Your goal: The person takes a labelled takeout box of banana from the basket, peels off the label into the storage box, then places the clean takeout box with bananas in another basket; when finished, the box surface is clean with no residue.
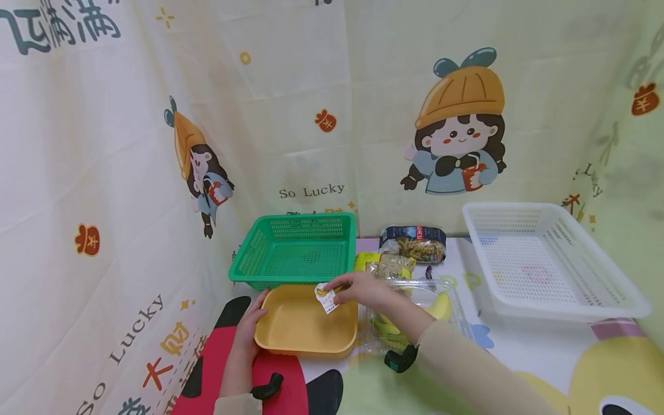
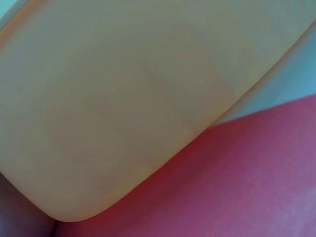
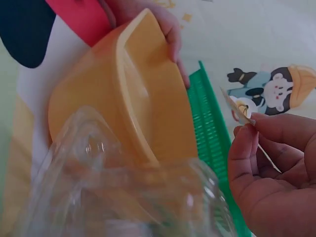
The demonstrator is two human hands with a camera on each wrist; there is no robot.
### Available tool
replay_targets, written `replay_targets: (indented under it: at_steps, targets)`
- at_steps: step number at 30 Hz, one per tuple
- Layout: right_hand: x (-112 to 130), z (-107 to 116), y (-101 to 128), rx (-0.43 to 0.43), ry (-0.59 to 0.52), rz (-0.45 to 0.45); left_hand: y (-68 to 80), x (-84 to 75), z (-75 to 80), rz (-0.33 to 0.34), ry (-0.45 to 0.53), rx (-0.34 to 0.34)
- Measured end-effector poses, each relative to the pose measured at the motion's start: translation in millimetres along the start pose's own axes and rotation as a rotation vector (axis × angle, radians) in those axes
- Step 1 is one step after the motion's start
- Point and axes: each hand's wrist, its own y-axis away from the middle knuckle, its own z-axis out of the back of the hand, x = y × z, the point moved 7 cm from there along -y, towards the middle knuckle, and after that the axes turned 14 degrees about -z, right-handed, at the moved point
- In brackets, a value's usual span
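Observation:
My left hand [image 1: 250,325] holds the left side of a yellow plastic basin [image 1: 306,328], its fingers [image 3: 172,39] over the rim. The basin's outer wall [image 2: 123,108] fills most of the left wrist view. Between thumb and fingertips, my right hand [image 1: 358,288] pinches a small white paper label [image 1: 326,298] with a banana picture, held over the back of the basin. Under the right forearm sits a clear plastic box [image 1: 459,323] with bananas [image 1: 441,307] in it. The forearm hides part of the box.
A green basket [image 1: 301,253] stands right behind the basin. Behind the clear box lie a yellow-topped clear bag [image 1: 386,266] and a bag of pasta [image 1: 415,245]. A white basket [image 1: 544,259] stands at the right. Printed cloth hangs at the back and sides.

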Motion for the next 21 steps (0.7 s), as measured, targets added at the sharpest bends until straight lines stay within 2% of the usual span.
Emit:
replay_targets:
  at_steps: [8,13,21]
  targets:
    - [8,-23,-17,0.066,-0.017,0.015,0.2,1.5,0.4,0.009,-0.004,-0.011]
    - [11,-31,-26,0.067,0.009,0.017,0.9,0.1,-0.1,0.012,-0.023,-0.014]
    - [13,-52,-36,0.145,0.047,0.024,0.6,0.5,1.4,0.013,-0.03,-0.018]
